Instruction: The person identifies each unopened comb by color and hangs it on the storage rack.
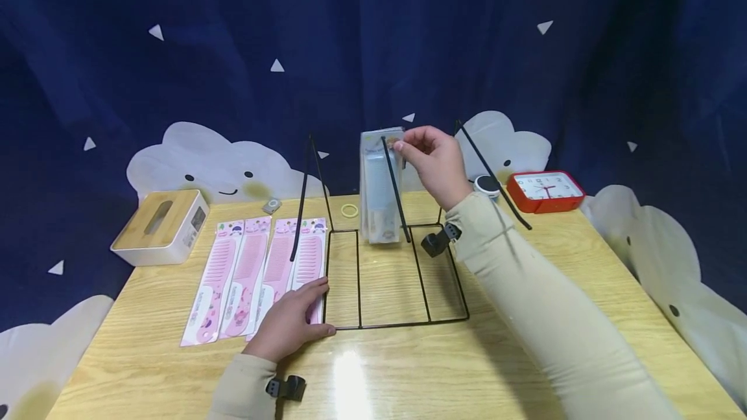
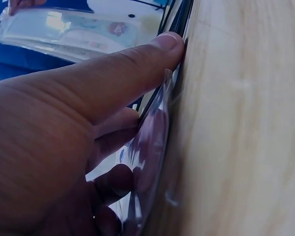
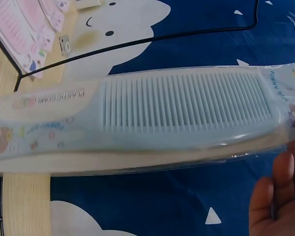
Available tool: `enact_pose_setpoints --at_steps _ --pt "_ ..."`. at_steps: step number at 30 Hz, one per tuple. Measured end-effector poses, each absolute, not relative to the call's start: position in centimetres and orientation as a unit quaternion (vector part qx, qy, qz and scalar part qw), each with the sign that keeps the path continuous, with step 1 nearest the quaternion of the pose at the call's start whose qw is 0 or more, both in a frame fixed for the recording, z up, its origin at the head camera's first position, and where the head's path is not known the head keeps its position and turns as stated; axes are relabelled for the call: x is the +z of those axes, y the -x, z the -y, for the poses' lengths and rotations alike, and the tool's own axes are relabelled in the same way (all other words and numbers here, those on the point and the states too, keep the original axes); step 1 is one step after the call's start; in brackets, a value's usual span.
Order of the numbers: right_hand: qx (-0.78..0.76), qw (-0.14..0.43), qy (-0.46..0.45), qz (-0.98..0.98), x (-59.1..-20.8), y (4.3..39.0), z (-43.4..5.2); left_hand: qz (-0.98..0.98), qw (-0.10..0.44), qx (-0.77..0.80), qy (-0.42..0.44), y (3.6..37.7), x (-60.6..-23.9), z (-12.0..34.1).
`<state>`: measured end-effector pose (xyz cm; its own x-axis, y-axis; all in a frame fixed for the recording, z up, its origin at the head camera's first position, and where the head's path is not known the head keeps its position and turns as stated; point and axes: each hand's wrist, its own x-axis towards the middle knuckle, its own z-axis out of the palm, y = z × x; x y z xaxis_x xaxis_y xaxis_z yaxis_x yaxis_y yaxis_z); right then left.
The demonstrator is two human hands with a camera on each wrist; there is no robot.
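Observation:
A pale blue comb in a clear package stands upright against a slanted prong of the black wire rack. My right hand pinches the package's top edge. The right wrist view shows this blue comb close up, with my fingers at its end. My left hand lies flat on the table at the rack's front left corner, over the nearest of several pink packaged combs. In the left wrist view the thumb stretches straight along the rack wire.
On the wooden table stand a white tissue box with a wooden lid at far left and a red clock at far right. A yellow rubber band, a small silver item and a round white object lie behind the rack.

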<state>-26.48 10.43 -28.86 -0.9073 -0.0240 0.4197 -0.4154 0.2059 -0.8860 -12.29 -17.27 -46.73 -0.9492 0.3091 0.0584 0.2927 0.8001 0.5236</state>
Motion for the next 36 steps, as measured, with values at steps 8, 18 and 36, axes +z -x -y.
enact_pose_setpoints --at_steps 8,18,36 --pt "0.554 0.168 -0.167 0.798 -29.5 25.2 -11.7 -0.951 0.017 0.266 -0.159 12.4 -46.5 17.2" --pt "0.444 0.119 -0.2 0.865 -37.1 20.4 -16.5 -0.953 0.027 0.263 -0.145 12.2 -46.9 17.2" --pt "0.359 -0.029 -0.15 0.921 -46.3 14.4 -21.6 -0.953 0.027 0.265 -0.142 12.3 -46.8 17.0"
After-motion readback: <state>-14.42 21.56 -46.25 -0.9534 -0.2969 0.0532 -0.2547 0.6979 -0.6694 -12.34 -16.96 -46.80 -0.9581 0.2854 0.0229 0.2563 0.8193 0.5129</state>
